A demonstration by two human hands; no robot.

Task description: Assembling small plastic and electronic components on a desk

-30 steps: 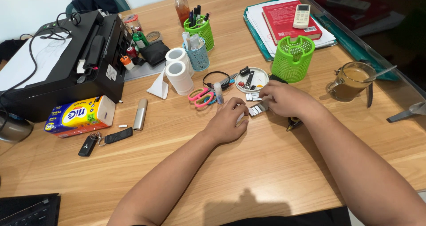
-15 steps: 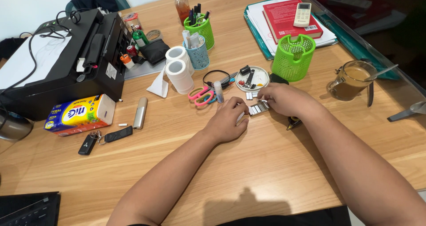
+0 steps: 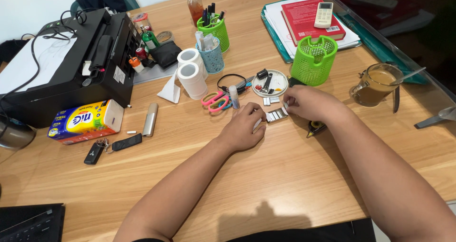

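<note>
Two hands at work over one wooden worktop (image 3: 304, 175). Left hand (image 3: 244, 128) curled, fingers (image 3: 256, 114) pinched on the near-left end of one short silver strip of staples (image 3: 276, 114). Right hand (image 3: 311, 103) curled too, fingers (image 3: 288, 104) closed on the strip's far-right end. Strip flat on the worktop between both hands, long axis running left to right and slightly away, right end a little farther off. Two more small silver staple blocks (image 3: 271, 100) just behind it, side by side. One round white dish (image 3: 278, 83) of small clips beyond those, touching nothing held.

Counted around: two white paper rolls (image 3: 192, 73) upright; three mesh cups, namely one light green cup (image 3: 313, 59) near the right hand, one green pen cup (image 3: 214, 30), one blue cup (image 3: 211, 56). One pair of pink scissors (image 3: 213, 101) and one small glue stick (image 3: 233, 97) left of the strip. One glass mug (image 3: 375, 84) of coffee at right, one spoon (image 3: 411, 74) resting in it. One black printer (image 3: 66, 64) at left, one yellow tissue pack (image 3: 85, 121) before it, one silver lighter-shaped bar (image 3: 150, 119), two black key fobs (image 3: 111, 147). One red book (image 3: 304, 16) on a paper stack, one white remote (image 3: 324, 14) on top. One small yellow-and-black item (image 3: 314, 127) beside the right wrist, kind unclear.
</note>
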